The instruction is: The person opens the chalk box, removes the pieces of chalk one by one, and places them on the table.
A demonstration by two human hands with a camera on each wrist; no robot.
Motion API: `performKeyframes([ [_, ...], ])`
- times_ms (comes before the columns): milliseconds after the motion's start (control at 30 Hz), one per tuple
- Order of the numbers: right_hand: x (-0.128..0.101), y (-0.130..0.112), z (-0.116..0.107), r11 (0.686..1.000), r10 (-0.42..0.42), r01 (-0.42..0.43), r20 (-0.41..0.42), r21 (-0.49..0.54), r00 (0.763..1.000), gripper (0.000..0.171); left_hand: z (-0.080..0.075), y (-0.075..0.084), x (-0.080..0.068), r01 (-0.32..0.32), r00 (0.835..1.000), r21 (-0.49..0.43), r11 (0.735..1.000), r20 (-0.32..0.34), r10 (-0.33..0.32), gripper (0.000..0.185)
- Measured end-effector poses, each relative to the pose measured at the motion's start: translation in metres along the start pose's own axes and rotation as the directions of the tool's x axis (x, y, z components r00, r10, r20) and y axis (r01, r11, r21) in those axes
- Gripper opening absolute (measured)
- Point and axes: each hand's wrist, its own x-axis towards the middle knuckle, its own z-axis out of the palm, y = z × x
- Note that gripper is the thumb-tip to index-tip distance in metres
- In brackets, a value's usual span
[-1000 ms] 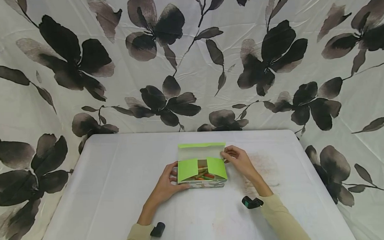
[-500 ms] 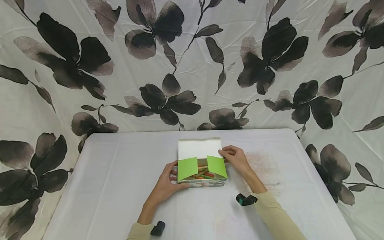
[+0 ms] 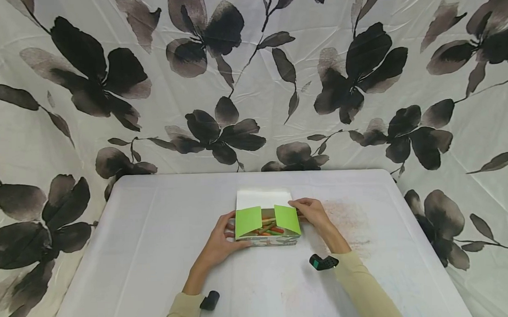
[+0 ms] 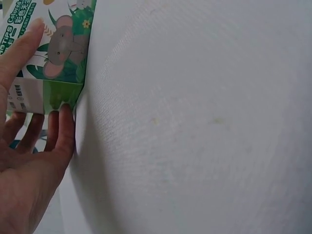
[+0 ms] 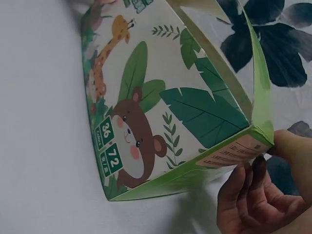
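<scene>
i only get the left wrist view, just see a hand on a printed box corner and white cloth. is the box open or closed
Observer: Open. In the head view the box has its lid folded back and two green side flaps standing over the opening.
Operator: anything inside
Observer: Yes, coloured sticks, orange, red and green, show between the flaps.
Operator: where's the other hand
Observer: The right hand is at the box's far right corner; the right wrist view shows its fingertips pinching that corner. The left hand holds the left end.
Operator: any print i can't see
Observer: The right wrist view shows a bear and a giraffe among leaves, with the numbers 36 and 72.
</scene>
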Motion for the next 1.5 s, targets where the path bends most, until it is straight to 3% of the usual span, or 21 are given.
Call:
performKeyframes([
  [267,-0.008,0.001,0.003,0.996,-0.083,0.084,-0.036,0.034,0.996,0.046,-0.002,0.005,-0.003,0.002,1.000,0.025,1.000,0.003,-0.002,0.104],
  [467,-0.020,0.006,0.004,0.975,-0.217,0.220,-0.074,0.030,0.973,0.045,-0.004,0.013,-0.010,0.017,0.999,0.082,0.997,-0.039,-0.014,0.110],
  [567,-0.026,0.012,0.004,0.949,-0.314,0.316,-0.121,-0.005,0.942,0.046,-0.003,0.019,-0.014,-0.018,0.996,0.099,0.995,-0.083,0.026,0.107],
  [667,-0.033,0.016,0.005,0.907,-0.420,0.420,-0.163,-0.031,0.893,0.045,-0.001,0.022,-0.017,-0.094,0.986,0.124,0.988,-0.126,0.110,0.102],
  [833,-0.047,0.025,0.009,0.821,-0.570,0.566,-0.142,-0.068,0.809,0.045,0.004,0.024,-0.021,-0.212,0.947,0.193,0.958,-0.203,0.250,0.090],
  [1000,-0.058,0.036,0.014,0.750,-0.658,0.644,-0.066,-0.152,0.750,0.049,0.013,0.028,-0.024,-0.266,0.912,0.221,0.938,-0.257,0.319,0.076],
  [1133,-0.064,0.042,0.017,0.705,-0.699,0.684,-0.019,-0.190,0.715,0.055,0.021,0.029,-0.025,-0.267,0.908,0.209,0.941,-0.271,0.318,0.070],
  [1267,-0.066,0.046,0.020,0.681,-0.719,0.702,-0.007,-0.206,0.695,0.053,0.027,0.029,-0.024,-0.251,0.907,0.205,0.946,-0.292,0.304,0.063],
  [1500,-0.064,0.048,0.020,0.649,-0.748,0.720,-0.034,-0.244,0.663,0.046,0.029,0.032,-0.023,-0.269,0.878,0.240,0.933,-0.337,0.340,0.046],
])
